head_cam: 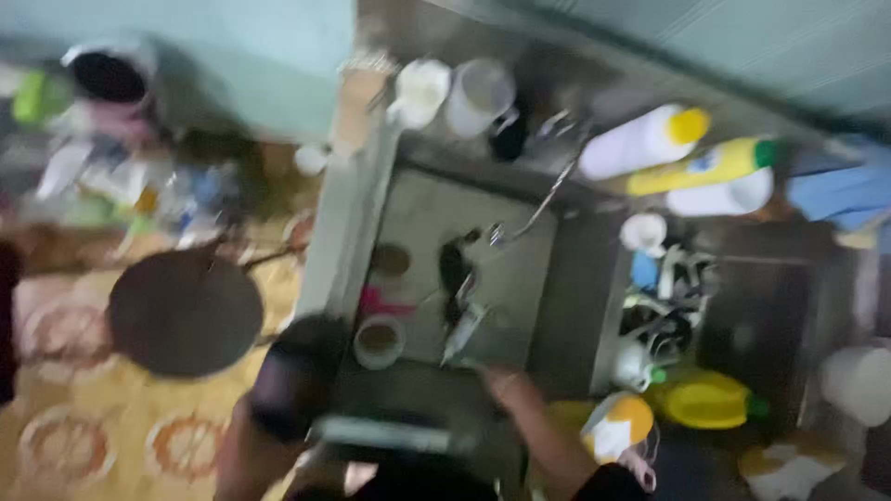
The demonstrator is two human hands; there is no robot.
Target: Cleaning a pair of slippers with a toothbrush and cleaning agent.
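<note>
Head view, blurred by motion. A steel sink (422, 218) is seen from above, set into a counter. The right hand (506, 380) is stretched over the sink's near edge, its fingertips at a pale, bottle-like thing (461, 332) lying tilted in the basin; whether it is grasped or only touched cannot be told through the blur. The left hand (243, 441) is low at the near left, closed around a dark rounded object (292, 371), held just above the counter edge; what that object is cannot be made out.

In the basin a small round cup (379, 340) with brown contents is noted beside a pink scrap, and a second brown-filled cup sits further back. A thin tap spout (538, 209) is angled over the basin.

On the back ledge a white jug (478, 96), a white bottle with yellow cap (645, 139) and a yellow bottle (701, 167) are laid or stood. To the left a dark round pan (184, 314) rests on a patterned cloth.

Step judged in hand: washing-up, with the bottle-like thing being reached for in the basin. A firm closing of the right fingers would be called for next.
</note>
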